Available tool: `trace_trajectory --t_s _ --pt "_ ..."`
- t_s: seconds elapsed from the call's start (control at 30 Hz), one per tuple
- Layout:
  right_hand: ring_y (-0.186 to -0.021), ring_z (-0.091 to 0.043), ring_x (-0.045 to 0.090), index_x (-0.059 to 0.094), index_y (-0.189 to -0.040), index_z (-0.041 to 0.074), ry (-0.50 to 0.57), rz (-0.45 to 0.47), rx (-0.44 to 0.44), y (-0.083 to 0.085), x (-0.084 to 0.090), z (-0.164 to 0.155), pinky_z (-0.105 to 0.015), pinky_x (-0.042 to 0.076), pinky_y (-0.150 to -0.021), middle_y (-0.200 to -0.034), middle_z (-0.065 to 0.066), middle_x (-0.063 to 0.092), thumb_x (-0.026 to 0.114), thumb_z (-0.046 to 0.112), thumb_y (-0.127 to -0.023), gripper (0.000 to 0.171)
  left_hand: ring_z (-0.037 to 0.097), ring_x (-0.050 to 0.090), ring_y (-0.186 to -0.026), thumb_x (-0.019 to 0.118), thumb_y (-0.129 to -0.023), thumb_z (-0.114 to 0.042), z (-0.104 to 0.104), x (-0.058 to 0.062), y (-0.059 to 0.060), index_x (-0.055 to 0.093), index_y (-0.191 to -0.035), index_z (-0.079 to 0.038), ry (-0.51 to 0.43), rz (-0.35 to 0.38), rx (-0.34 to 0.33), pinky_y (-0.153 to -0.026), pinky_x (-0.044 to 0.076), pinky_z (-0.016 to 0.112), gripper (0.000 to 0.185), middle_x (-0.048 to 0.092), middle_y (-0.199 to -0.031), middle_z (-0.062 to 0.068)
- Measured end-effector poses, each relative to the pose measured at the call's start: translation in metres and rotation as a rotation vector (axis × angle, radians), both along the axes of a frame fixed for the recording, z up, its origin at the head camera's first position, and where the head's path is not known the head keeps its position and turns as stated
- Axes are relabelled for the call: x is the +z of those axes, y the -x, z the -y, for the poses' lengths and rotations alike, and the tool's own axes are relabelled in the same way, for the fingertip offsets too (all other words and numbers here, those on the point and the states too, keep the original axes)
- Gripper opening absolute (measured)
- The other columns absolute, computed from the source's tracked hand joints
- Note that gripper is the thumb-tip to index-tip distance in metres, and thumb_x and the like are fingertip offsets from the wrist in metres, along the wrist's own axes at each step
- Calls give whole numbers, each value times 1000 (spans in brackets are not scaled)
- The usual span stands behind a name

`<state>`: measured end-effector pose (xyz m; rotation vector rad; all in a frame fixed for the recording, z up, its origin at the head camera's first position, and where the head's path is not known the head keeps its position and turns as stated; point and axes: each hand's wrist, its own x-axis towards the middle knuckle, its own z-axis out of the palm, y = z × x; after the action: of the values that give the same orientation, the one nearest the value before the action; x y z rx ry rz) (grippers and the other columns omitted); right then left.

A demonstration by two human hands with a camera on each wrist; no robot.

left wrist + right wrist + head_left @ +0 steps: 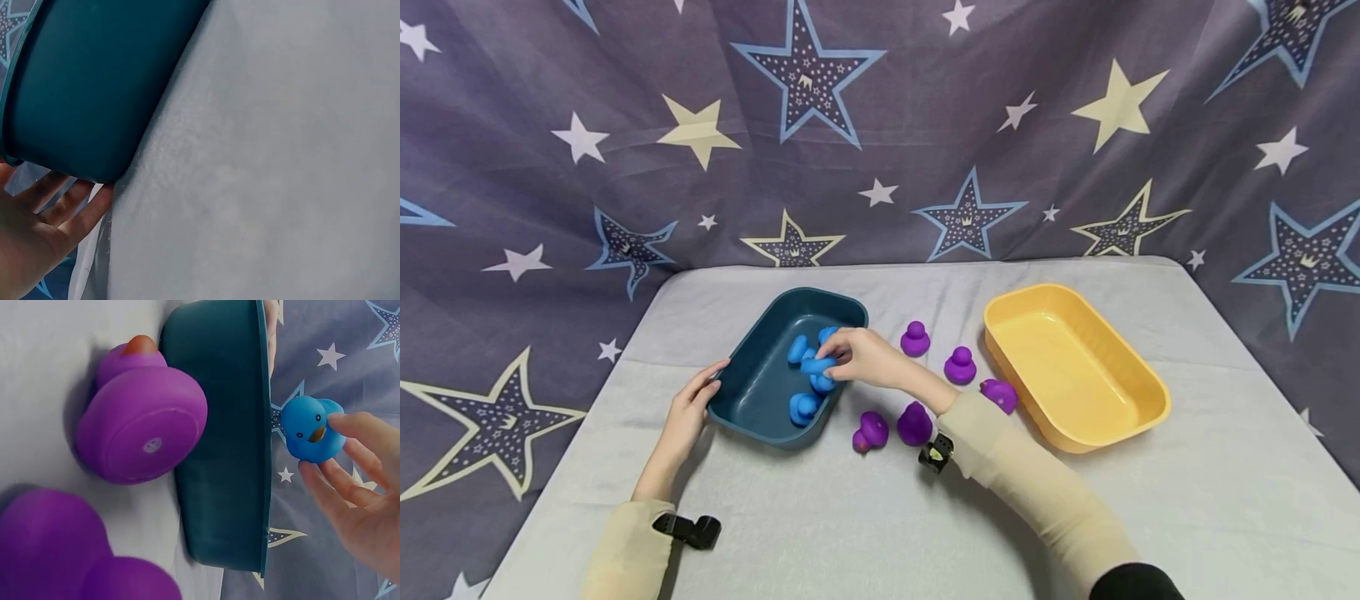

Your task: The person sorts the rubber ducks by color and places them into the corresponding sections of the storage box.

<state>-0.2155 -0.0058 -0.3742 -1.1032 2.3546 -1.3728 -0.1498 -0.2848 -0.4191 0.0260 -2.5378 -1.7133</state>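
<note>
My right hand (867, 358) pinches a blue rubber duck (310, 428) between thumb and fingers. The duck is above the rim of a teal bin (741, 408), its orange beak and eyes showing in the right wrist view. Several more blue rubber ducks (803, 408) lie inside that bin, partly hidden by the right hand. At the bin's left end, my left hand (688, 408) touches the rim and outer wall. Its fingers (87, 212) stretch fairly straight against the wall in the left wrist view.
Several purple rubber ducks (915, 339) stand or lie on the white-covered table (820, 533) between the teal bin and a yellow bin (1067, 375) on the right. One purple duck (147, 425) lies tipped beside the teal bin, its base showing. A star-patterned cloth hangs behind.
</note>
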Motion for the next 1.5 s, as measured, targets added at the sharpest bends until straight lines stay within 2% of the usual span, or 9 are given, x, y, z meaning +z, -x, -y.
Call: trace_trajectory --t_s 0.2,0.47,0.7,0.83,0.97,1.17,1.5 --pt "-88 -18 60 64 -95 0 -38 -36 -8 2 0 7 -14 45 -73 -97 -10 59 66 4 -76 19 1 22 -42 37 -95 -15 0 0 0 39 -130 1 -1 9 -3 -41 30 21 38 42 -102 10" --pt "-84 -15 58 66 -93 4 -69 -91 -3 3 2 18 -14 44 -73 -92 -6 61 68 7 -75 19 1 23 -40 38 -95 -15 1 0 0 41 -129 1 10 -2 3 -40 30 23 38 43 -99 8" --pt "-83 -12 58 67 -94 6 -113 -86 -11 6 -1 27 -12 42 -71 -90 -4 61 68 9 -75 19 1 23 -40 40 -95 -25 15 -25 11 43 -131 -9 22 -9 2 -39 31 23 40 44 -100 0" --pt "-83 -14 60 67 -93 4 -99 -87 1 8 -3 32 -14 44 -73 -92 -6 63 68 7 -75 19 1 24 -39 40 -95 -22 15 -23 11 43 -131 -7 11 0 6 -39 30 24 39 44 -98 -1" --pt "-85 -16 60 66 -93 3 -96 -93 12 10 -4 37 -20 46 -75 -93 -7 64 67 6 -75 18 1 24 -39 40 -95 -16 9 -13 6 42 -129 -2 4 -7 2 -39 30 24 38 44 -97 4" --pt "-86 -14 60 67 -93 5 -148 -82 2 13 -4 44 -14 43 -73 -93 -5 65 67 8 -76 18 1 24 -39 39 -95 -14 0 0 0 41 -128 2 10 -15 3 -39 29 21 37 44 -98 7" --pt "-86 -14 59 67 -95 5 -171 -62 12 17 -6 59 -12 42 -70 -93 -4 66 66 9 -77 18 2 23 -39 38 -95 -13 1 -2 1 41 -128 3 2 -27 -7 -39 29 23 37 43 -100 8"
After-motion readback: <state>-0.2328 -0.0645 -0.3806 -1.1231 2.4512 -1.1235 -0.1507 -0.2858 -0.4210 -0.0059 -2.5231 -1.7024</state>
